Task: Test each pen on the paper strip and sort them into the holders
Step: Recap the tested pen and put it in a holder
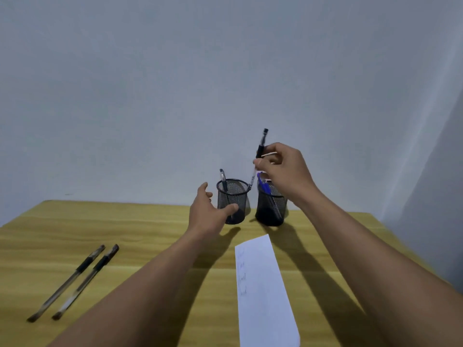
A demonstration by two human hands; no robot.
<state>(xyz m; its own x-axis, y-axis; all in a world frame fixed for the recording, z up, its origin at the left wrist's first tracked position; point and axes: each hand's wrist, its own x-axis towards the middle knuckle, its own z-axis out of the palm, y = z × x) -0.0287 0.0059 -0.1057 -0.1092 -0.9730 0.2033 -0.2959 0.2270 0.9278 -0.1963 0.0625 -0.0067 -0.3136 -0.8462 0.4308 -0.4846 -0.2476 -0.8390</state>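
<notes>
From the head view, the left holder (235, 195), a black mesh cup, stands toward the back of the bench (125, 231) and serves as the reference point here.

The right hand (285, 169) is raised above and just to the right of it. Its thumb and fingertips pinch a black pen (260, 147) partway along the barrel. The pen is tilted, with its dark end up and away and its clear lower end at the near-right rim of the left holder. That slant looks meant to guide the pen into the cup, so I judge this pen has been tested and is being sorted.

The left hand (205, 211) cups the left holder from its left side. The thumb lies across the front wall and the fingers curl toward the far side, probably to keep the light cup from tipping or sliding as the pen goes in. I cannot tell how firmly it presses.

One dark pen (223, 180) already stands inside the left holder, leaning on the far-left rim.

The right holder (271, 209) is just beside the left holder, on its right. It carries blue pens (264, 185), which suggests the two cups separate the pens by some test result or colour.

The paper strip (263, 284) lies flat in front of the left holder and slightly to the right, within easy writing reach. It bears faint scribbles.

Two pens (67, 283) (85, 282) lie side by side well to the left of the left holder and nearer the person. They are likely still waiting for their test.
</notes>
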